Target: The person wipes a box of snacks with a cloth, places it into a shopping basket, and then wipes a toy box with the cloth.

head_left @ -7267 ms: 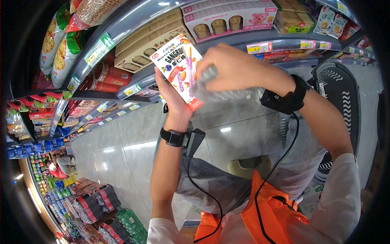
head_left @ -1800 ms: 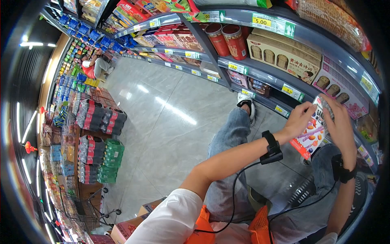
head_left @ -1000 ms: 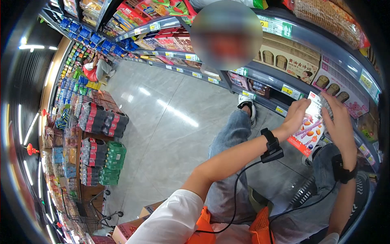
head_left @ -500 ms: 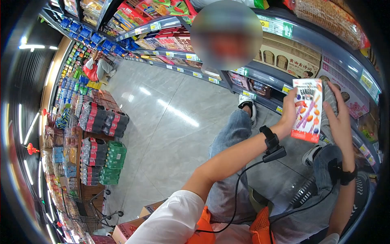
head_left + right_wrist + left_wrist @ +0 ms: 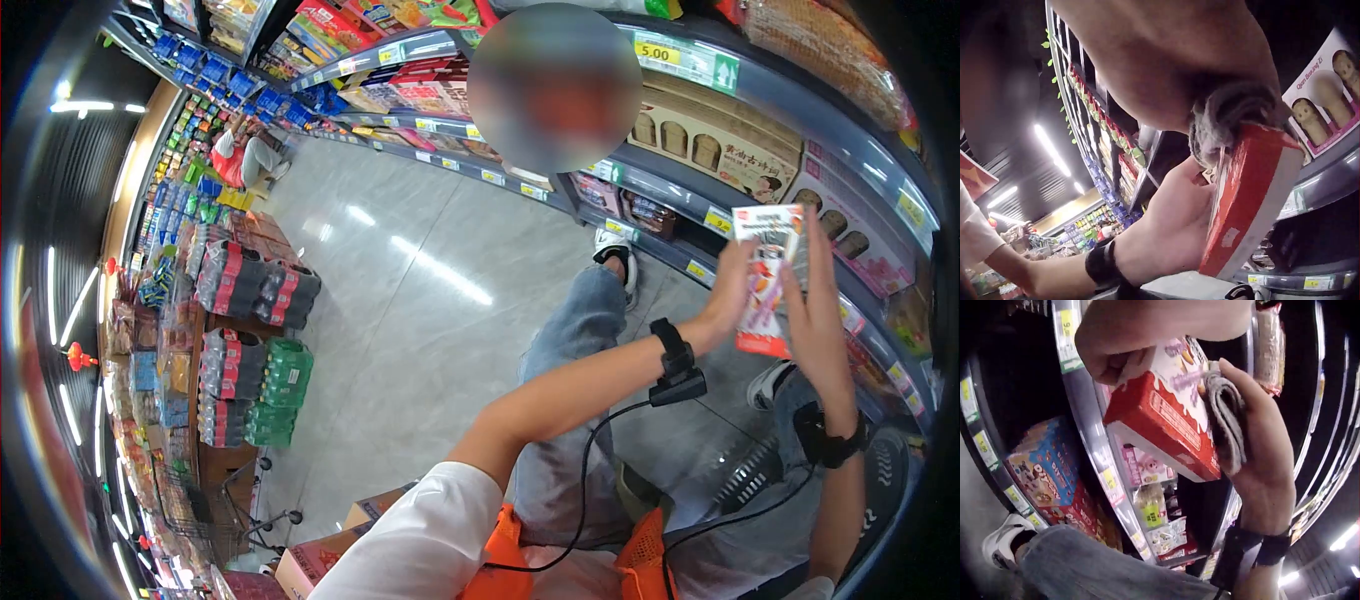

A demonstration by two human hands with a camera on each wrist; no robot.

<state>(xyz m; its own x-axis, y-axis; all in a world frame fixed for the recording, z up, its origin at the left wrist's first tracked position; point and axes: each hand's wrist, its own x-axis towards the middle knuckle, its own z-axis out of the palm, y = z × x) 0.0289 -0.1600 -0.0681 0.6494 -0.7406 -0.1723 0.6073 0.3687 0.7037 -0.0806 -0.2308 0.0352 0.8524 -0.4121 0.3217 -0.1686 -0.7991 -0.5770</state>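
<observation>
A white snack-stick box (image 5: 760, 285) with almond and purple-stick pictures and a red bottom end is held upright in front of the shelves. My left hand (image 5: 724, 295) grips its left edge; in the left wrist view that hand's fingers (image 5: 1113, 367) curl behind the carton. On the box's other side my right hand (image 5: 822, 315) holds a folded grey cloth (image 5: 1229, 415) against the narrow face, thumb towards the front. From the right wrist view the cloth bunches under the palm, close to the red end of the box.
Shelving with a cream biscuit carton (image 5: 700, 140) and a pink biscuit box (image 5: 880, 265) stands close behind the hands. A curved shelf edge with price tags (image 5: 719, 221) runs below them. Bottle packs (image 5: 240, 280) stand at left; a person (image 5: 240, 160) crouches far down the aisle.
Seven seconds ago the right hand held the cloth over the box's front. More recently the box has swung from tilted to upright, and the right hand with the cloth has closed in along its right side.
</observation>
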